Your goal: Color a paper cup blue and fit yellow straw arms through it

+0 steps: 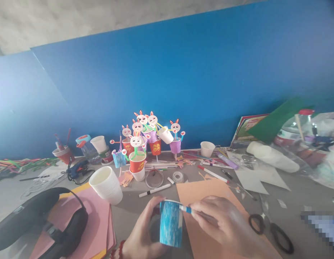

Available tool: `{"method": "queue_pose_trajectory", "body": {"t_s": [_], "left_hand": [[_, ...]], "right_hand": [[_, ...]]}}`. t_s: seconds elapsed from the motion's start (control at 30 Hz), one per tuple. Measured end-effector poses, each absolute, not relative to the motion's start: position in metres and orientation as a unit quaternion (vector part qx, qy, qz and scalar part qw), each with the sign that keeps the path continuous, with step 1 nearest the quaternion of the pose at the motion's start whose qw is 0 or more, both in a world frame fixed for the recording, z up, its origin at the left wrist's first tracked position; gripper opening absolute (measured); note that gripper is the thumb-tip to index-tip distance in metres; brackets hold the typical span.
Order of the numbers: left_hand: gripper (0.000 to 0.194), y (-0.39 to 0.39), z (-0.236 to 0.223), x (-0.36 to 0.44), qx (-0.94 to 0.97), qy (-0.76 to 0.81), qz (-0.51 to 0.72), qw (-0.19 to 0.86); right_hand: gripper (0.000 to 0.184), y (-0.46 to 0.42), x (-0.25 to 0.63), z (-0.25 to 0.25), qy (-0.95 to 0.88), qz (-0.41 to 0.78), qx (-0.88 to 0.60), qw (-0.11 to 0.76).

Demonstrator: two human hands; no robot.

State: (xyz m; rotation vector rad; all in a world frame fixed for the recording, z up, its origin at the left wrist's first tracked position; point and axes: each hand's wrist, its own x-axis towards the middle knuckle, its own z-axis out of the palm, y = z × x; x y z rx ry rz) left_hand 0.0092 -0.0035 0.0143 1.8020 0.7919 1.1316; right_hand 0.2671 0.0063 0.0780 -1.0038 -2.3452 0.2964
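Note:
In the head view, a paper cup [170,223] streaked with blue colouring stands near the bottom middle. My left hand [146,228] wraps around its left side, thumb near the rim. Pinched in my right hand [219,221] is a blue marker [186,209], its tip at the cup's right upper side, where a pale patch shows. A marker cap [170,180] and a black-and-white marker [154,190] lie on the table beyond the cup. Orange paper [201,194] spreads beneath my right hand.
Rabbit-faced cup figures [136,142] stand at the back. A stack of white cups [106,183] and pink paper [94,219] are left, near a black headset-like object [59,219]. Scissors [281,237] lie right. Tape [178,176] and paper scraps lie beyond the hands.

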Motion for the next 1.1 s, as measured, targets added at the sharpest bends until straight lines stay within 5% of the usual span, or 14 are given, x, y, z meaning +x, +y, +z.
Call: {"method": "queue_pose_trajectory", "body": {"t_s": [0.13,1.1], "left_hand": [[0.074,-0.0034,0.0167,0.0135,0.684,0.267,0.472,0.488],[0.064,-0.0046,0.0152,0.0169,0.649,0.235,0.491,0.531]], "right_hand": [[0.027,0.0044,0.2658,0.0791,-0.892,0.144,-0.348,0.25],[0.026,0.0062,0.2689,0.0755,-0.886,0.17,-0.336,0.272]]}}
